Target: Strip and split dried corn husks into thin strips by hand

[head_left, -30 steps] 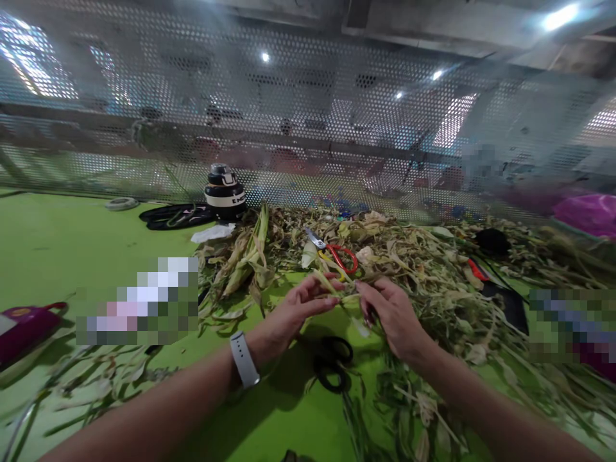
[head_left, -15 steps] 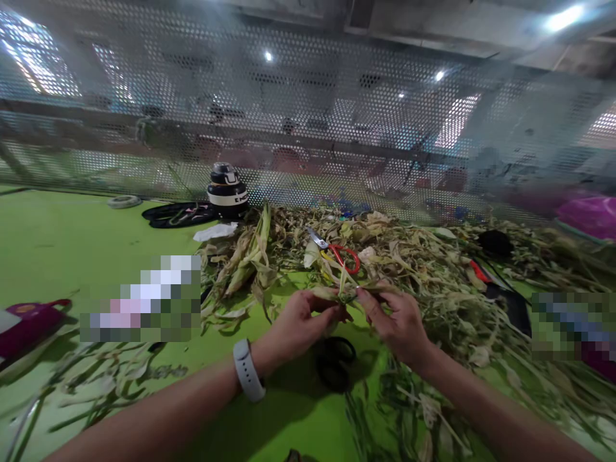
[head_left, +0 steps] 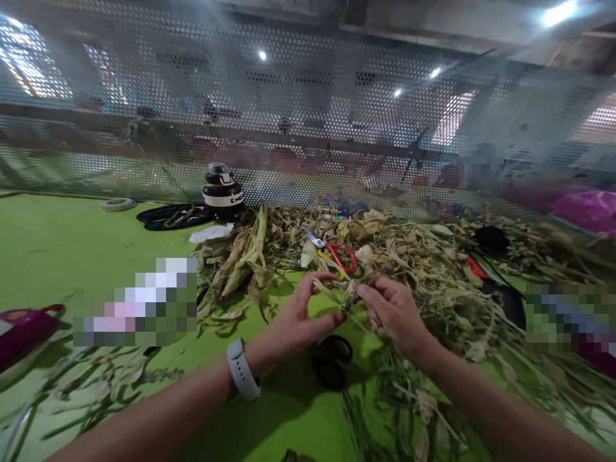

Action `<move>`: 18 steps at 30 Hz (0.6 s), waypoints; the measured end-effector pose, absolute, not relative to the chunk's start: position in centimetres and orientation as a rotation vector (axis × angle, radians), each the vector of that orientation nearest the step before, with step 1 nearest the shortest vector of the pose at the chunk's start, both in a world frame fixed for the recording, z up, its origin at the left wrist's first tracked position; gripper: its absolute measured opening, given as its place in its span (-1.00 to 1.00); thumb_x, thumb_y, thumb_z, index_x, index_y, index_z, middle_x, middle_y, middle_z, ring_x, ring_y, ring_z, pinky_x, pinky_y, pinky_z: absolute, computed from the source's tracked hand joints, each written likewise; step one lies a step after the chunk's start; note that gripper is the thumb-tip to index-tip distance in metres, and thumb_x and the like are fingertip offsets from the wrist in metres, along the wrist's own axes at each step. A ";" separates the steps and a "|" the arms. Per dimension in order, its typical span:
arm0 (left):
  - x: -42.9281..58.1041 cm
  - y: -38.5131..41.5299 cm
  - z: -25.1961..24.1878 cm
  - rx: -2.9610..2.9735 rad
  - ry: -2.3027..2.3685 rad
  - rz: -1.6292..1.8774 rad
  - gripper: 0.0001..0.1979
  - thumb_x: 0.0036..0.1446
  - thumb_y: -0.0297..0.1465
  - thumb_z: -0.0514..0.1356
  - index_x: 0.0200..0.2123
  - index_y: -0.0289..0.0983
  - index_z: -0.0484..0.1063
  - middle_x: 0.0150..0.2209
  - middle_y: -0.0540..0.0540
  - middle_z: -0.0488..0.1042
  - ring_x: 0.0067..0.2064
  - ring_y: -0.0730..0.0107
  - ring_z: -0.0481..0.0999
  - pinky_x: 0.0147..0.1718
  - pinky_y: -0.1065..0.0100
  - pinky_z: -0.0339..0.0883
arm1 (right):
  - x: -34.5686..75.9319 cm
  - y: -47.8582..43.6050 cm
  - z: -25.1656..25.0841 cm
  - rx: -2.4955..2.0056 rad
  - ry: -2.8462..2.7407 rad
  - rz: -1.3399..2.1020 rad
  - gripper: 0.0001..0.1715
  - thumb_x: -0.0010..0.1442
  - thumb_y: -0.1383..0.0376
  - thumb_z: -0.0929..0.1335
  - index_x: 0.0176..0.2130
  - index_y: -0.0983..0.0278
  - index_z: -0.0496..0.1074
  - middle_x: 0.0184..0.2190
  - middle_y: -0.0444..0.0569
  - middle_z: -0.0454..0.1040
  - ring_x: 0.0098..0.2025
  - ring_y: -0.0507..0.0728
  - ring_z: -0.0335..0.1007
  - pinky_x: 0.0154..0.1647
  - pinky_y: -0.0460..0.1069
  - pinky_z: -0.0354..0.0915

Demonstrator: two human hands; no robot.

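Observation:
Between my hands is a small bunch of pale green-yellow corn husk (head_left: pixel 347 296), with thin strips sticking out. My left hand (head_left: pixel 308 311) has its thumb under the bunch and its fingers curved behind it. At the bunch's right side, my right hand (head_left: pixel 392 311) pinches it between thumb and forefinger. Below my left hand, scissors with black handles (head_left: pixel 332 362) lie on the green tabletop (head_left: pixel 283 410). Just beyond my hands, scissors with red handles (head_left: pixel 342 256) rest on the heap of dry husks (head_left: pixel 423 266). A larger leafy husk bundle (head_left: pixel 248 256) lies to the left.
A black-and-white bottle (head_left: pixel 222 192) stands at the back beside a black pouch (head_left: pixel 168 217) and white tissue (head_left: pixel 212 233). A perforated screen (head_left: pixel 308 128) rises behind. A dark red object (head_left: pixel 29 327) lies far left; a purple bag (head_left: pixel 584 210) sits far right.
My left thumb and fingers have spread wider around the husk bunch. The right hand still pinches it, its lower fingers now reaching further down. The view has shifted slightly.

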State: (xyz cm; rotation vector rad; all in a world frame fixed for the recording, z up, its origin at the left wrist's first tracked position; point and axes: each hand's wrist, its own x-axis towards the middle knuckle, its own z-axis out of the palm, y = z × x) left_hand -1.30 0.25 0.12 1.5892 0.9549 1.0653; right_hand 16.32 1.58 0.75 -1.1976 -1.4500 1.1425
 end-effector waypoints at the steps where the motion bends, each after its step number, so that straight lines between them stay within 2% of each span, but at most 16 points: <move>1: -1.4 0.1 0.5 1.571 0.915 1.050 -0.53 -0.02 -0.37 0.24 0.01 -0.19 0.30 0.03 -0.13 0.35 0.08 0.19 0.27 0.02 0.27 0.17 | 16.3 1.7 0.8 -1.199 -1.380 1.235 -0.60 0.00 0.09 0.36 -0.63 0.25 0.17 -0.84 -0.30 0.11 -0.80 -0.09 -0.05 -0.80 -0.15 -0.07; 5: -1.2 -0.2 1.1 1.362 0.806 1.010 -0.73 0.13 -0.30 0.12 -0.10 -0.19 0.42 -0.07 -0.09 0.43 0.00 0.24 0.35 0.00 0.31 0.20 | 16.1 2.0 0.9 -1.170 -1.156 1.520 -0.53 -0.04 0.14 0.39 -0.72 0.27 0.12 -0.84 -0.30 0.07 -0.79 -0.13 -0.11 -0.77 -0.17 -0.13; 9: -0.8 -0.4 0.7 1.239 0.819 1.038 -0.75 0.07 -0.31 0.19 -0.15 -0.21 0.41 -0.27 -0.03 0.47 -0.18 0.36 0.42 -0.17 0.38 0.29 | 16.0 2.2 0.4 -1.134 -1.086 1.706 -0.53 -0.04 0.14 0.39 -0.72 0.28 0.12 -0.83 -0.30 0.07 -0.77 -0.13 -0.11 -0.76 -0.17 -0.14; 13: -0.4 -0.5 0.3 1.184 0.749 1.046 -0.68 0.07 -0.30 0.20 -0.07 -0.19 0.37 -0.41 0.02 0.46 -0.32 0.44 0.44 -0.26 0.40 0.31 | 15.8 2.2 0.0 -1.128 -1.083 1.731 -0.60 -0.03 0.18 0.38 -0.67 0.29 0.13 -0.78 -0.30 0.10 -0.74 -0.12 -0.04 -0.72 -0.18 -0.04; 16: -0.1 -0.2 -0.2 1.149 0.752 1.067 -0.76 0.04 -0.30 0.22 -0.21 -0.25 0.44 -0.40 -0.01 0.49 -0.35 0.44 0.45 -0.27 0.39 0.32 | 15.6 2.0 0.0 -1.166 -1.127 1.692 -0.68 0.01 0.17 0.34 -0.60 0.30 0.22 -0.74 -0.28 0.17 -0.73 -0.10 0.02 -0.72 -0.18 0.00; 18: 0.0 0.1 -0.6 1.058 0.788 1.106 -0.80 0.02 -0.30 0.24 -0.30 -0.29 0.45 -0.41 -0.02 0.49 -0.38 0.46 0.44 -0.29 0.40 0.32 | 15.6 1.9 0.1 -1.196 -1.199 1.658 -0.60 0.08 0.07 0.28 -0.58 0.31 0.28 -0.74 -0.24 0.21 -0.74 -0.08 0.05 -0.73 -0.17 0.02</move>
